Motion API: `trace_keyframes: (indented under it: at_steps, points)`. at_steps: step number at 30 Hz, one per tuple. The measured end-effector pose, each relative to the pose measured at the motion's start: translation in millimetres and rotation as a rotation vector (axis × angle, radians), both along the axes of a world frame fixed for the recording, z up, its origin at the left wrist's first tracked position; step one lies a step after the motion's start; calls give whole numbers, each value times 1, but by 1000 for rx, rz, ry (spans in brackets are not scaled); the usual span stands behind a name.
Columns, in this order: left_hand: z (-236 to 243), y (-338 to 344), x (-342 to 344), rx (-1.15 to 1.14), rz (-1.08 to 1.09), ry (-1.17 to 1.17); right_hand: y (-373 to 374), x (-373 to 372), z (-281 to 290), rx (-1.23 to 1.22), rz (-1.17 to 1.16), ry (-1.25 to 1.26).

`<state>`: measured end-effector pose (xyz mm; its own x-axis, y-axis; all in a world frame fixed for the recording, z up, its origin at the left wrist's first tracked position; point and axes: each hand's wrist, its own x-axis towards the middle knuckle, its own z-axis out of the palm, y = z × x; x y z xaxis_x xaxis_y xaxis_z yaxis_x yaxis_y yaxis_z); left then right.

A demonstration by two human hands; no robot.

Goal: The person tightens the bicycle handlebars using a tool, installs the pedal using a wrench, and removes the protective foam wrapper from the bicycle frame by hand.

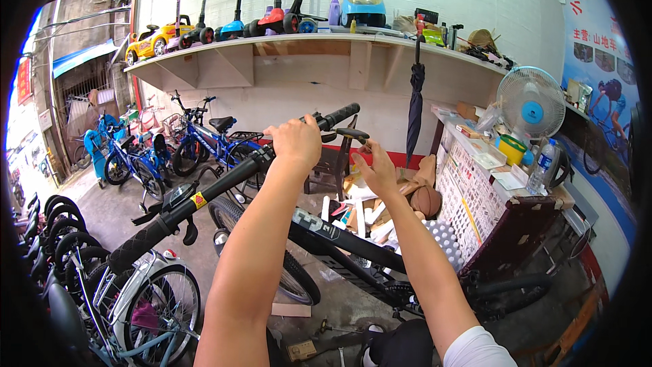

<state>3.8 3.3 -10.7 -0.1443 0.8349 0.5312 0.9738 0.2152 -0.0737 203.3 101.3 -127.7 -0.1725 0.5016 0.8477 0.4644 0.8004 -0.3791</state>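
Observation:
My left hand [295,141] is closed over the black handlebar [224,190] of a bicycle, near its right-hand grip [339,115]. Just below that grip is a small black handle [352,134], either a lever or a tool; I cannot tell which. My right hand [373,171] is raised at it, thumb and fingers apart and partly bent, fingertips close to or touching it. The bike's black frame [339,255] runs diagonally beneath both forearms.
Blue bicycles [204,136] stand behind, more bikes [153,306] at left. A shelf [305,42] holds scooters. A cluttered counter [489,163] with a fan [531,105] is at right. Cardboard and scraps [360,211] lie beyond the frame. Tools [329,326] lie on the floor.

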Motion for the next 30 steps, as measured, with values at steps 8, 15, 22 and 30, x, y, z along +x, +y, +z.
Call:
trace_keyframes:
  at_steps: [8, 15, 22, 30]
  points:
    - [2, -4, 3, -21, -58, -1, -42, -3, -11, -46, -104, 45]
    - [5, -8, 2, -38, -62, -32, -60, -9, -3, -167, -68, 116]
    - [6, -8, 2, -47, -82, -51, -81, -20, -3, -209, -76, 150]
    - [7, -9, 3, -43, -69, -80, -84, -36, -4, -299, -46, 386]
